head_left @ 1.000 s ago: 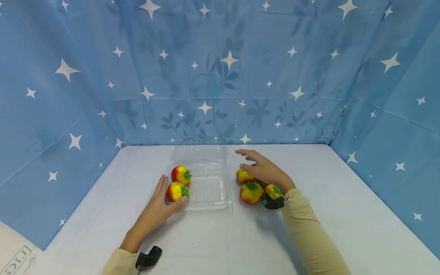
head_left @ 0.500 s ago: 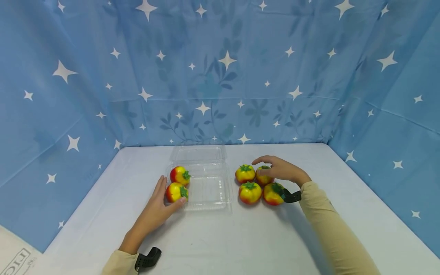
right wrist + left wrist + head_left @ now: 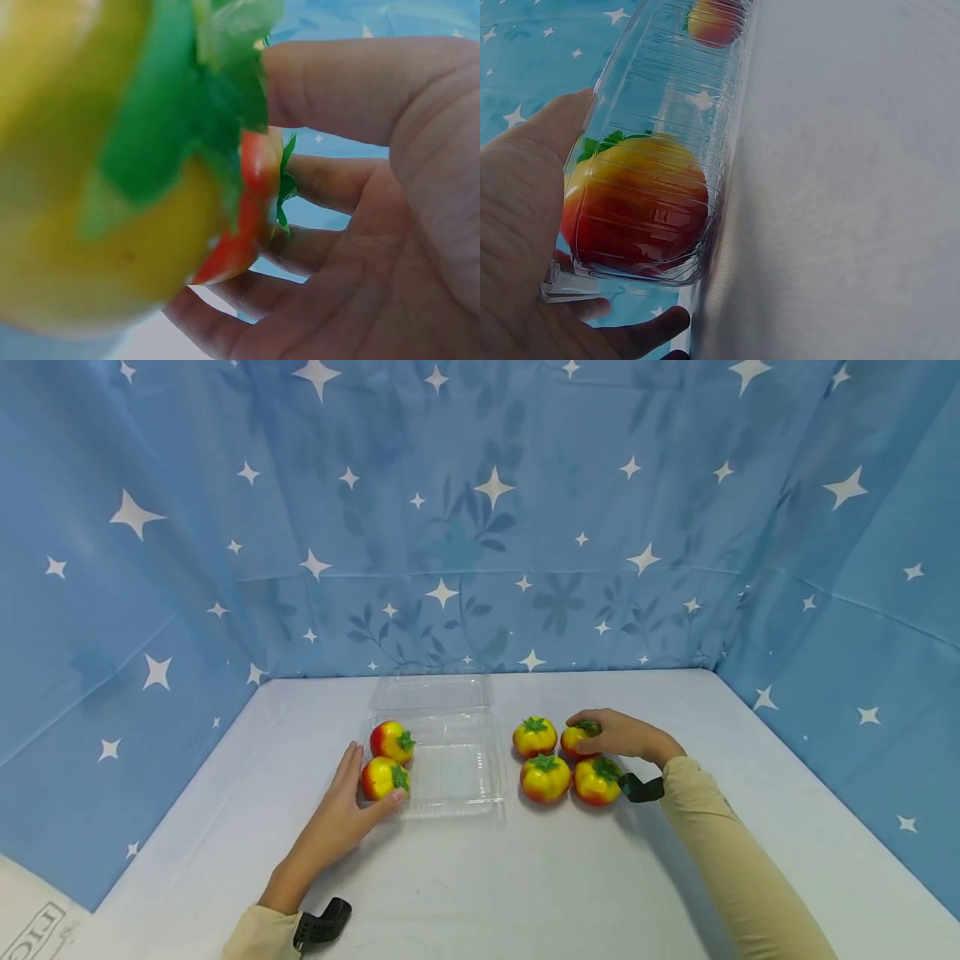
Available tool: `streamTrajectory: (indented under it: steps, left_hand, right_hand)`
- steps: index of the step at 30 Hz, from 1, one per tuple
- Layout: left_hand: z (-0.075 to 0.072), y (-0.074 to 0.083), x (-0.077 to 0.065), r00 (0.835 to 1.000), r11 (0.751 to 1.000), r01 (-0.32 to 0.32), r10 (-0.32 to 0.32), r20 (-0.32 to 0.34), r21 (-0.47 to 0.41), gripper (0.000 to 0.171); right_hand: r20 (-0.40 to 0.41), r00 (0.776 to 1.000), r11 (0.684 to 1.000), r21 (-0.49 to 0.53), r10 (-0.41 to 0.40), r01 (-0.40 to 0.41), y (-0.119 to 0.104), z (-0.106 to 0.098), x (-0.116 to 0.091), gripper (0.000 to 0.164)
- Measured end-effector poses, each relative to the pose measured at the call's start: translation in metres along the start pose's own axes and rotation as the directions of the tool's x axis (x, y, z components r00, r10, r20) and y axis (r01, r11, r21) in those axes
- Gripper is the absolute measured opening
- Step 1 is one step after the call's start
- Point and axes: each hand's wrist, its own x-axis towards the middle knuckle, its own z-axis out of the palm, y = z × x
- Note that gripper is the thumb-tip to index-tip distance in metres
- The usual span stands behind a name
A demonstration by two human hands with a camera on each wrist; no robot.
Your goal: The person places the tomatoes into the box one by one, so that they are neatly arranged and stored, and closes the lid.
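My left hand (image 3: 341,814) lies at the near left corner of a clear plastic clamshell box (image 3: 457,777), straight fingers along its left side and thumb on the front edge. Two red-and-yellow toy persimmons with green leaf tops, a near one (image 3: 385,778) and a far one (image 3: 392,742), sit in the box's left part. In the left wrist view the near persimmon (image 3: 641,202) shows through the ribbed wall. My right hand (image 3: 626,735) holds the back right persimmon (image 3: 573,739) of a group on the table, thumb in front, fingers behind. In the right wrist view another persimmon (image 3: 75,187) fills the foreground.
Three more persimmons sit close by the right hand: back left (image 3: 534,737), front left (image 3: 545,779) and front right (image 3: 597,781). The box's lid (image 3: 431,693) lies folded back toward the starry blue curtain (image 3: 465,527). White cloth (image 3: 465,885) covers the table.
My right hand has moved right, from above the back left persimmon to the back right one, and its fingers have come down around it. The left hand and box have stayed put.
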Motion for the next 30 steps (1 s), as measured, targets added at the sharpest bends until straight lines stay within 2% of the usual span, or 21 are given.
streamTrajectory:
  steps: [8, 14, 20, 24, 30]
  left_hand:
    - [-0.001, 0.001, 0.0, 1.0, 1.0, 0.0, 0.0, -0.004, 0.01, 0.114]
    - [-0.002, 0.004, -0.002, 1.0, 1.0, -0.001, 0.001, -0.002, 0.006, 0.114]
    - [-0.002, 0.005, -0.003, 1.0, 1.0, 0.002, -0.002, 0.004, -0.002, 0.113]
    - [-0.002, 0.005, -0.002, 1.0, 1.0, 0.002, -0.002, 0.008, -0.003, 0.113]
    - [-0.002, 0.005, -0.002, 1.0, 1.0, 0.006, -0.006, 0.007, -0.001, 0.113]
  right_hand:
    - [-0.033, 0.999, 0.999, 0.031, 0.011, -0.01, 0.005, 0.0, 0.0, 0.057]
    - [-0.107, 0.994, 0.998, 0.064, 0.011, -0.004, 0.003, -0.005, 0.001, 0.058]
    - [-0.155, 0.987, 0.995, 0.092, -0.032, 0.047, -0.012, -0.008, 0.003, 0.062]
    - [-0.176, 0.982, 0.991, 0.101, -0.072, 0.091, -0.023, -0.002, 0.005, 0.06]
    - [-0.229, 0.97, 0.985, 0.124, -0.086, 0.117, -0.04, 0.007, 0.012, 0.057]
